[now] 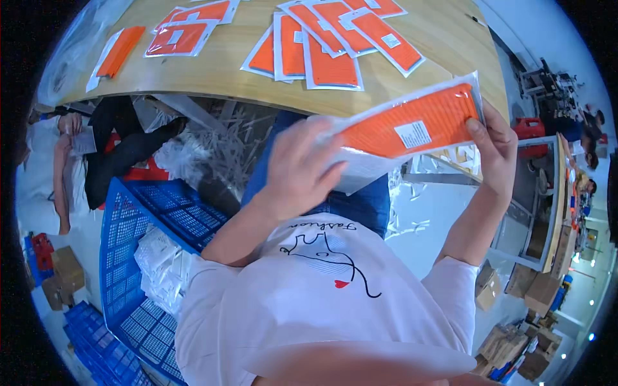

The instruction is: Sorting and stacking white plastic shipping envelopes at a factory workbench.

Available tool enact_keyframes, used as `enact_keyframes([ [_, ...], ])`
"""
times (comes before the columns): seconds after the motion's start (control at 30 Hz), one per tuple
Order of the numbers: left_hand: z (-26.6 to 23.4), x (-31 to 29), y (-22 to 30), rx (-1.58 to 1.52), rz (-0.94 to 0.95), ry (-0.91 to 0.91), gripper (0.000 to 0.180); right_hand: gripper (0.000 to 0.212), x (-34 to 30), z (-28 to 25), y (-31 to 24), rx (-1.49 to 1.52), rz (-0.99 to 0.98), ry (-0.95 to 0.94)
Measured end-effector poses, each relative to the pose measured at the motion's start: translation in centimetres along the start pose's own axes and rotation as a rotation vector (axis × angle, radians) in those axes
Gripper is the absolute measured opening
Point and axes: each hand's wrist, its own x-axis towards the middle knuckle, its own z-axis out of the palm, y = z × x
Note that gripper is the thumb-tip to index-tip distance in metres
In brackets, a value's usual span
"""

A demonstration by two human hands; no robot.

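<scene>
a blue plastic crate (129, 225) of clear bags (161, 264) sits beside cardboard boxes (64, 273) on the floor.

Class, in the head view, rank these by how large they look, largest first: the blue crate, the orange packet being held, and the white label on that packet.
1. Blue crate
2. Orange packet, held by both hands; it sits nearer the camera, so its true size against the crate is unsure
3. White label
</scene>
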Motion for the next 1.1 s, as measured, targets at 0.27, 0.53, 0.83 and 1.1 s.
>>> enact_keyframes([
  [0.27,0.1,-0.7,-2.2,-0.976,-0.821,-0.39,0.022,0.032,-1.3,4.1,-4.0,-0.36,-0.065,-0.324],
  [0.53,3.2,0.5,0.0,-1.643,-1.083,0.031,0.024,0.028,-3.2,9.0,-3.9,-1.058,-0.634,-0.236],
  [0.83,5.4,-1.3,0.0,-1.532,-1.103,-0.02,0.028,0.031,-7.0,11.5,2.6,-1.003,-0.461,-0.192],
  [1.1,5.8,-2.1,-1.1,-0.93,-0.817,-0.326,0.034,0.028,-6.5,9.3,5.2,-0.61,-0.012,-0.425],
])
